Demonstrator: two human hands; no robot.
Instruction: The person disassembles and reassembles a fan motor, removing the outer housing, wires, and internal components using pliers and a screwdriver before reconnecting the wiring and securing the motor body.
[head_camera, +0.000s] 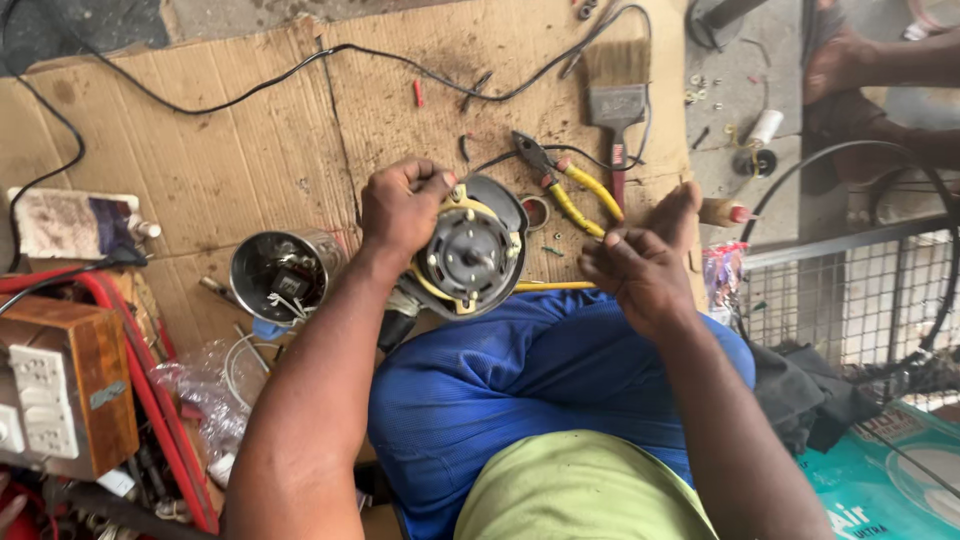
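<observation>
We have the small electric motor (468, 258) propped against our knee in the blue trousers (540, 370), its round face with the yellow insulation ring turned up toward us, resting at the edge of the cardboard sheet (250, 150) spread on the floor. Our left hand (402, 205) is closed in a fist-like grip on the motor's upper rim, fingers curled around what looks like a wire end there. Our right hand (640, 275) sits just beside the motor, fingertips pinched together on something thin; we cannot tell whether it is a wire or a bit of sleeve. The yellow-handled pliers (565, 180) lie open near the motor, a paintbrush (618, 95) beyond them, and a metal can (280, 272) to our left. We judge the risk lies in the motor's perch: it leans on the leg rather than sitting flat, so a sharp tug on the wire could roll it off or snap the fine lead at its joint.
</observation>
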